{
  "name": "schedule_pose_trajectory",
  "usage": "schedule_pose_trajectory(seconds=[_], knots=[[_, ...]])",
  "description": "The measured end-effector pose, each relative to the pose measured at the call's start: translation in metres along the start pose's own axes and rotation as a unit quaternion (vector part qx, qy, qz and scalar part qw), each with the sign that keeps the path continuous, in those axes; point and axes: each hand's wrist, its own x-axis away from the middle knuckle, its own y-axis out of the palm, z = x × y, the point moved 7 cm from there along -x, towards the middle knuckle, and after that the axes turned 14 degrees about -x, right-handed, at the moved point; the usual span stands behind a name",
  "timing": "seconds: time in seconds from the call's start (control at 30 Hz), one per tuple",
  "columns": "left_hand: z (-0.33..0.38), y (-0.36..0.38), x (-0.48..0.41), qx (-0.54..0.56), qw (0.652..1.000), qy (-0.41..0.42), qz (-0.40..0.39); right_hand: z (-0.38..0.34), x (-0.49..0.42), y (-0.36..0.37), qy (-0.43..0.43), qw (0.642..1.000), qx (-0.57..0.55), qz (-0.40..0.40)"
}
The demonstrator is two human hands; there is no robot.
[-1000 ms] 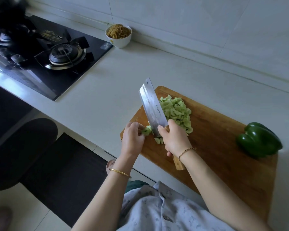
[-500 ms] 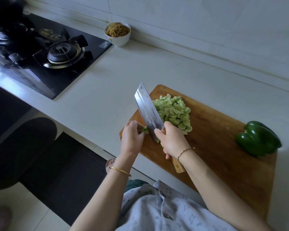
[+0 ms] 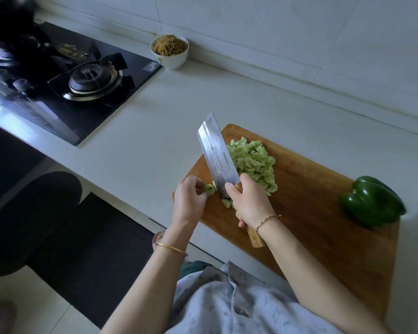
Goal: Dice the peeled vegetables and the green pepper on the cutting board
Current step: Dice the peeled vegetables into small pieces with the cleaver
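Nudged closer to the left hand (image 3: 190, 201), the cleaver (image 3: 220, 160) meets the cutting board (image 3: 311, 213) — right hand (image 3: 250, 203) clamped on its handle, left fingers (image 3: 199, 186) pinching the vegetable stub (image 3: 209, 189) mid-frame; green pepper (image 3: 372, 203) far right.

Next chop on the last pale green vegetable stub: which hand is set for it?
Right. The right hand grips the wide steel cleaver, blade poised beside the pale green vegetable stub; the left hand pinches that stub, steadying it.

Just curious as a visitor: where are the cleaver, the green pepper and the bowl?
cleaver (image 3: 217, 157), head view, blade's flat side
green pepper (image 3: 372, 203), head view, top skin
bowl (image 3: 173, 60), head view, outer wall
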Motion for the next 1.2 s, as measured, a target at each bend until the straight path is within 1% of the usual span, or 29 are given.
schedule_pose_trajectory(seconds=[0.17, 0.4, 0.5, 0.57, 0.73, 0.9, 1.03, 1.1, 1.2], knots=[[-0.001, 0.001, -0.001, 0.002, 1.000, -0.005, 0.001, -0.002, 0.006, 0.000, 0.002, 1.000, 0.003, -0.022], [0.004, -0.002, 0.003, 0.005, 1.000, -0.001, -0.002, -0.005, 0.005, 0.007, 0.006, 0.996, 0.087, -0.034], [0.004, -0.002, 0.005, 0.010, 1.000, 0.005, -0.001, -0.005, 0.002, 0.012, 0.012, 0.993, 0.105, -0.044], [0.005, -0.003, 0.005, 0.011, 1.000, 0.006, -0.001, -0.002, 0.001, 0.013, 0.015, 0.995, 0.091, -0.038], [0.002, -0.004, 0.005, 0.038, 0.999, -0.006, -0.005, 0.001, -0.001, 0.005, 0.012, 1.000, 0.013, -0.005], [0.000, -0.004, 0.004, 0.035, 0.999, -0.011, 0.009, -0.003, 0.003, 0.002, 0.000, 1.000, -0.013, -0.017], [0.000, -0.005, 0.005, 0.024, 1.000, -0.011, 0.009, 0.000, 0.006, 0.008, 0.017, 0.999, -0.002, -0.043], [0.001, -0.006, 0.005, 0.024, 1.000, -0.011, 0.008, 0.000, 0.006, 0.009, 0.016, 0.999, 0.011, -0.042], [0.001, -0.006, 0.004, 0.024, 1.000, -0.013, 0.007, -0.006, 0.007, 0.012, 0.003, 0.998, 0.059, -0.030]])
